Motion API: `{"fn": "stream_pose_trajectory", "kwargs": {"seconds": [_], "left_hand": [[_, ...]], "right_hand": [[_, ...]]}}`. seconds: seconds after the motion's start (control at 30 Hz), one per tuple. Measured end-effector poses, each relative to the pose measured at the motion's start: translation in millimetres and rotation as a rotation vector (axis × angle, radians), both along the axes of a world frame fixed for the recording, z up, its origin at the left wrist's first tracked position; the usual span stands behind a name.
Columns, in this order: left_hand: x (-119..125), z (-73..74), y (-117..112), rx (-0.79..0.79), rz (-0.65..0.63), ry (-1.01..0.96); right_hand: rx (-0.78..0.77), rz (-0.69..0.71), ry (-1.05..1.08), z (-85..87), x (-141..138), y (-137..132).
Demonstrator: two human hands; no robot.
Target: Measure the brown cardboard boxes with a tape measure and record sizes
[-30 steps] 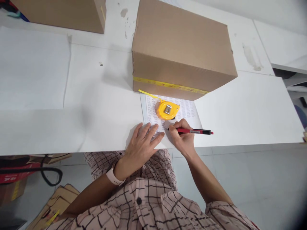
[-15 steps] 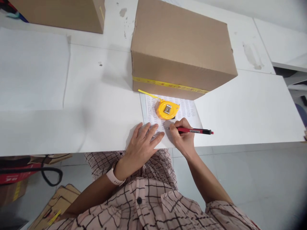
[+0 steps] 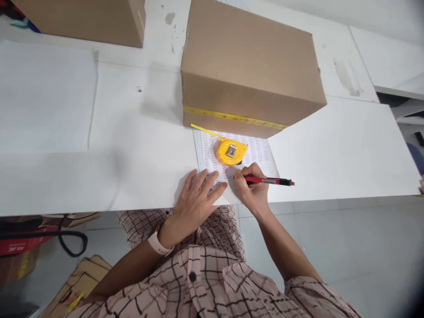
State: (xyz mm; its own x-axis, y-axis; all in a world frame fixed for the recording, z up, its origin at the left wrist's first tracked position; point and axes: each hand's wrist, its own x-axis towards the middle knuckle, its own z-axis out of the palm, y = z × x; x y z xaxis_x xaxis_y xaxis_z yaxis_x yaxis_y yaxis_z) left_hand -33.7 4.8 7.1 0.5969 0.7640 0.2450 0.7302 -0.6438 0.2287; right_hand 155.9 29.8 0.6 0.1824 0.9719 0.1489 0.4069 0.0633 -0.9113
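My right hand (image 3: 252, 189) grips a red pen (image 3: 268, 180), its tip touching a printed sheet of paper (image 3: 260, 152) at the table's near edge. My left hand (image 3: 196, 204) lies flat on the lower left part of that sheet, fingers spread, a pale watch on the wrist. Just beyond the pen tip a yellow tape measure (image 3: 231, 151) rests on the sheet. Its yellow tape (image 3: 232, 117) runs along the lower front face of a large closed cardboard box (image 3: 247, 66), which stands on the sheet's far end.
The white table (image 3: 331, 154) extends to both sides. A second cardboard box (image 3: 89, 20) stands at the far left. Below the table on the left are flattened cardboard (image 3: 76, 282), a black cable (image 3: 71, 243) and a red item (image 3: 20, 245). A grey floor lies on the right.
Hardly anything differs; the pen tip has shifted a few millimetres on the sheet while both hands stay in place.
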Motion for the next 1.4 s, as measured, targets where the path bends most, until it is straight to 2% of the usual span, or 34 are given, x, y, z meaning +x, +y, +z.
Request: {"fn": "stream_pose_trajectory", "kwargs": {"seconds": [0.1,0.2,0.27,0.37,0.43,0.5,0.6,0.7,0.77,0.83,0.97,1.03,1.1,1.13,1.2,1.23,1.3,1.4], "left_hand": [[-0.6,0.4,0.6,-0.013,0.001,-0.002],[-0.4,-1.0,1.2,-0.027,-0.003,-0.005],[-0.1,-3.1,0.6,-0.038,-0.004,-0.014],[-1.6,-4.1,-1.2,-0.051,0.005,-0.059],[-4.4,1.0,-0.1,-0.070,-0.009,-0.121],[-6.8,12.7,6.0,-0.080,-0.017,-0.218],[-3.7,37.3,28.3,-0.034,0.005,-0.336],[9.2,55.4,62.8,-0.078,0.015,-0.242],[19.0,58.6,86.3,-0.195,0.001,-0.103],[26.1,55.8,105.8,-0.321,-0.033,-0.009],[29.3,49.1,124.7,-0.418,-0.048,-0.051],[27.2,55.1,124.6,-0.482,-0.038,-0.187],[24.8,69.8,121.9,-0.596,-0.077,-0.349],[23.7,79.7,120.6,-0.643,-0.113,-0.418],[21.9,101.0,119.1,-0.679,-0.182,-0.507],[21.0,111.2,119.1,-0.676,-0.192,-0.532],[18.5,128.7,120.8,-0.674,-0.165,-0.564],[10.9,148.2,129.7,-0.710,-0.099,-0.623]], "right_hand": [[0.040,-0.121,-0.009,0.1,7.8,2.9],[0.121,-0.233,-0.206,1.8,29.2,13.0],[0.169,-0.182,-0.437,2.3,47.3,21.8],[0.174,-0.025,-0.746,-0.6,68.2,33.1],[0.136,0.006,-0.853,-4.7,73.8,38.1],[0.125,-0.021,-0.895,-8.6,73.9,41.1],[0.161,-0.058,-0.904,-11.7,70.9,42.5],[0.204,-0.064,-0.907,-13.3,70.3,42.4],[0.227,-0.064,-0.909,-15.7,71.3,42.8],[0.245,-0.067,-0.894,-19.5,72.6,44.0],[0.288,-0.096,-0.773,-19.3,72.4,46.4],[0.332,-0.151,-0.594,-5.9,69.0,46.1],[0.302,-0.133,-0.297,19.1,62.8,45.0],[0.240,-0.067,-0.126,34.8,58.9,44.4],[0.040,0.158,0.162,68.0,50.5,44.2],[-0.013,0.224,0.232,83.5,46.7,44.9],[-0.039,0.270,0.308,108.5,41.5,49.3],[-0.030,0.256,0.409,131.2,45.9,67.5]]}}
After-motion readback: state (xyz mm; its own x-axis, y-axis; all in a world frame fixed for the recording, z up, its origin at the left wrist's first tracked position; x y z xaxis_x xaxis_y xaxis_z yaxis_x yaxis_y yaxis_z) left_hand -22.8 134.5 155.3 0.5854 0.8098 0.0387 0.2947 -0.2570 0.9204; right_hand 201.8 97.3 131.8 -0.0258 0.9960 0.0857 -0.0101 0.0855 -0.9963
